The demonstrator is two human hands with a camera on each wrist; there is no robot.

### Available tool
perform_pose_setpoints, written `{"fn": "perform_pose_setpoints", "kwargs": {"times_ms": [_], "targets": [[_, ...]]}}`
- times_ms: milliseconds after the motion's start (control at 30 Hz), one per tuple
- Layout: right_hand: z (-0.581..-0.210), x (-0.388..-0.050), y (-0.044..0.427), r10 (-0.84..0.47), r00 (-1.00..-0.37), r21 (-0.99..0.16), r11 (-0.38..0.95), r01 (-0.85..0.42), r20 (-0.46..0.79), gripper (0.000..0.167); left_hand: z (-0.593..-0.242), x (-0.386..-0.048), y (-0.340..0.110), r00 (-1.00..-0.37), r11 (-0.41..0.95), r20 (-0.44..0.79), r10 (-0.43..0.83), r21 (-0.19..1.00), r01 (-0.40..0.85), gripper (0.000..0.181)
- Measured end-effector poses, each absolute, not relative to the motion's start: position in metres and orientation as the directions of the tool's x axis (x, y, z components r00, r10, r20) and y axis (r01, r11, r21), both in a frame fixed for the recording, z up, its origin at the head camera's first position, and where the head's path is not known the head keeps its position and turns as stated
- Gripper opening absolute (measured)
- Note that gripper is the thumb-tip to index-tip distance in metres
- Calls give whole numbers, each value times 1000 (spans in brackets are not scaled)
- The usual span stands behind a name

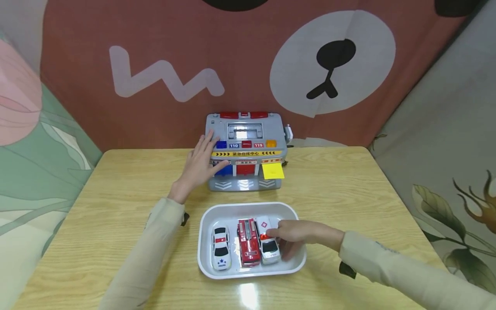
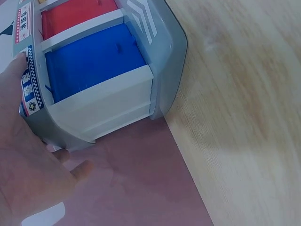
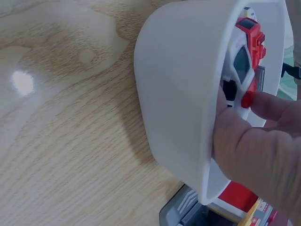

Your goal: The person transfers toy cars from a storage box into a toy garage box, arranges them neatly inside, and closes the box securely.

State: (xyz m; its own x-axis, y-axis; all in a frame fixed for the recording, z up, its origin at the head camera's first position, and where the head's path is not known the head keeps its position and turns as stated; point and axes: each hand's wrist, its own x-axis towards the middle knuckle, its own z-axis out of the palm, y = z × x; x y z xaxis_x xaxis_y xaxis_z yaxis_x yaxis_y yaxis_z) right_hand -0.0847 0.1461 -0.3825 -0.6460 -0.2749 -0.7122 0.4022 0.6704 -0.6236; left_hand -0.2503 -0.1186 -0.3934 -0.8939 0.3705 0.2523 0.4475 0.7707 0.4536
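Observation:
On the left side of a grey toy emergency station (image 1: 245, 153), my left hand (image 1: 199, 161) rests with fingers spread and straight; the left wrist view has its thumb beside the station's blue door (image 2: 94, 61). My right hand (image 1: 296, 232) reaches into a white tray (image 1: 200, 241) and grips a white toy ambulance (image 1: 270, 252). One digit lies at its red roof light (image 3: 247, 99), while other fingers go down between the ambulance and the tray wall, partly hidden. A red toy fire truck (image 1: 248, 243) sits right beside the ambulance. Farther left in the tray is a white toy police car (image 1: 221, 249).
The station's yellow door (image 1: 273, 171) is swung up, whereas its red door (image 1: 245, 169) hangs down. A white handle (image 1: 288, 133) sticks out on the station's right. Behind the wooden table (image 1: 333, 193) hangs a brown patterned cloth (image 1: 248, 56).

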Motion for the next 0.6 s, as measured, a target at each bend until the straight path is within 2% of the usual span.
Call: {"fn": "perform_pose_setpoints", "kwargs": {"times_ms": [100, 267, 500, 600], "targets": [[-381, -86, 150, -305, -618, -643, 621, 448, -725, 30, -394, -251, -119, -893, 773, 251, 374, 448, 449, 87], [-375, -89, 158, -357, -612, -691, 535, 486, -706, 32, -394, -251, -120, -893, 773, 258, 369, 448, 449, 86], [-372, -93, 169, -466, -583, -746, 448, 493, -665, 39, -393, -251, -121, -893, 769, 259, 369, 454, 450, 86], [-373, -92, 174, -478, -591, -760, 423, 494, -650, 42, -394, -251, -120, -892, 763, 250, 377, 462, 452, 85]]}}
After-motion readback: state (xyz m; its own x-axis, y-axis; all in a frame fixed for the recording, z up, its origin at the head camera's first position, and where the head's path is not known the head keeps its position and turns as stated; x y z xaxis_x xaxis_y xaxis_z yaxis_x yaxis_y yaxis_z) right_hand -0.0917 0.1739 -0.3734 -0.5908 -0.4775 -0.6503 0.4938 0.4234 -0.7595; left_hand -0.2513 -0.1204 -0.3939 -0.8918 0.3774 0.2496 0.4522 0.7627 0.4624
